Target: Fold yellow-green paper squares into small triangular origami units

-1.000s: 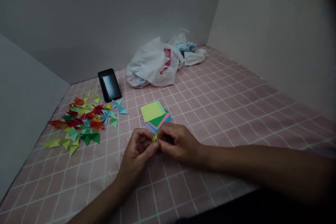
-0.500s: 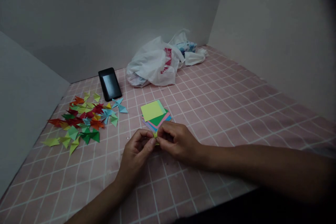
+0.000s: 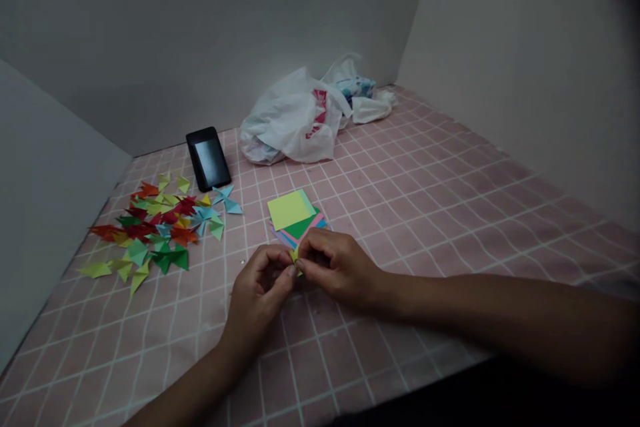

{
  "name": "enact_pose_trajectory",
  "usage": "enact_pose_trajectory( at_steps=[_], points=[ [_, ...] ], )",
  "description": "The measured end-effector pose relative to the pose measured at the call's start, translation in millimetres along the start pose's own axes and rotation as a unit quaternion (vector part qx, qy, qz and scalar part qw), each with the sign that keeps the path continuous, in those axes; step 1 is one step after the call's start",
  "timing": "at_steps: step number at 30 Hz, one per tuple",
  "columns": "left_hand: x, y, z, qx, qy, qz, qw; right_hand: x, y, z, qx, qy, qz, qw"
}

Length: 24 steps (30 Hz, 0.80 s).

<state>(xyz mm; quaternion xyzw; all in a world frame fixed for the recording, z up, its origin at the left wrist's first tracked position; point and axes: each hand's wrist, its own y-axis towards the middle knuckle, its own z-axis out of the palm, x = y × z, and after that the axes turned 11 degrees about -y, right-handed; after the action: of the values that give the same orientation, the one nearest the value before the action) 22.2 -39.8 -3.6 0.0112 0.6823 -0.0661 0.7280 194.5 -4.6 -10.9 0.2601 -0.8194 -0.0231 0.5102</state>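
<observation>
Between my two hands is a small folded piece of yellow paper (image 3: 295, 256), mostly hidden by my fingers. My left hand (image 3: 265, 280) pinches its left side with thumb and forefinger. My right hand (image 3: 337, 270) pinches the other side, fingers bent inward. Just beyond them lies a fanned stack of square coloured paper (image 3: 290, 211), yellow on top, with green, pink, blue and purple edges showing beneath. To the left, several folded paper pieces (image 3: 170, 257) with pointed tips lie in a loose pile, in red, orange, yellow, green and light blue.
A black device with a screen (image 3: 209, 159) lies behind the pile. White plastic bags (image 3: 295, 121) with red print sit near the back wall, with a blue patterned packet (image 3: 356, 88) beside them. Pink checked cloth (image 3: 425, 213) covers the surface, and walls enclose it.
Both hands stay nearly in place, still pinching the yellow paper, with only slight finger movement. The whole view has shifted very slightly.
</observation>
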Motion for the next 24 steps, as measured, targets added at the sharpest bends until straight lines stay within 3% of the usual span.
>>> enact_pose_trajectory(
  at_steps=[4,12,19,24],
  points=[
    [-2.6,-0.6,1.1,-0.012,0.071,0.055,0.996,-0.8,-0.5,1.0,-0.009,-0.003,-0.006,1.000],
    [4.7,1.3,-1.0,0.004,0.080,0.088,0.993,0.6,1.2,-1.6,0.009,0.033,0.058,0.998],
    [8.2,-0.2,0.7,0.003,0.084,0.100,0.992,-0.7,-0.3,1.2,0.011,0.021,0.065,0.998],
    [3.2,-1.9,3.0,0.005,0.070,0.069,0.995,0.8,1.1,0.7,0.031,0.042,0.078,0.996]
  ],
)
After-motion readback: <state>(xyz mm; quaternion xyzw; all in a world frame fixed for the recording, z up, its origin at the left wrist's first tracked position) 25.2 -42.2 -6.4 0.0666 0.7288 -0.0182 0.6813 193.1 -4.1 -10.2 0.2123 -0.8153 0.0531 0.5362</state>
